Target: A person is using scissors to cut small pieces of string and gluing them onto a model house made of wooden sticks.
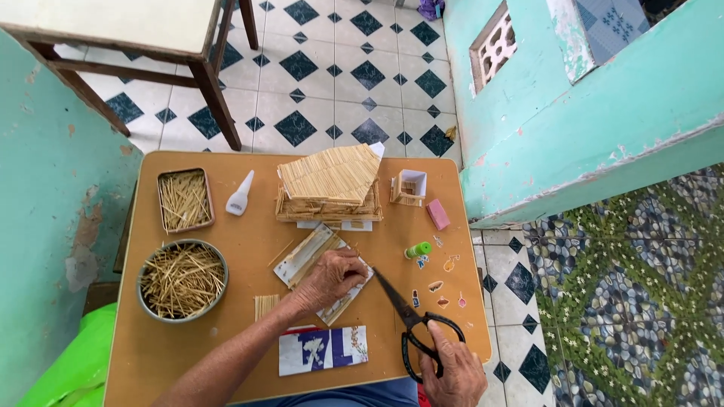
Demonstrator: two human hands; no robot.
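My left hand (330,277) presses down on a flat card panel (309,256) covered with glued wooden sticks, near the middle of a small wooden table (249,226). My right hand (455,374) grips the black handles of a pair of scissors (411,320) at the table's front right; the blades point up-left toward the panel's right edge. Behind the panel stands a model house (330,185) built of sticks.
A round bowl (182,280) and a rectangular tin (184,200) of sticks sit at the left. A white glue bottle (240,194), small stick box (409,187), pink eraser (437,214), green glue tube (417,249), stickers and a printed card (323,350) lie around. A turquoise wall rises at right.
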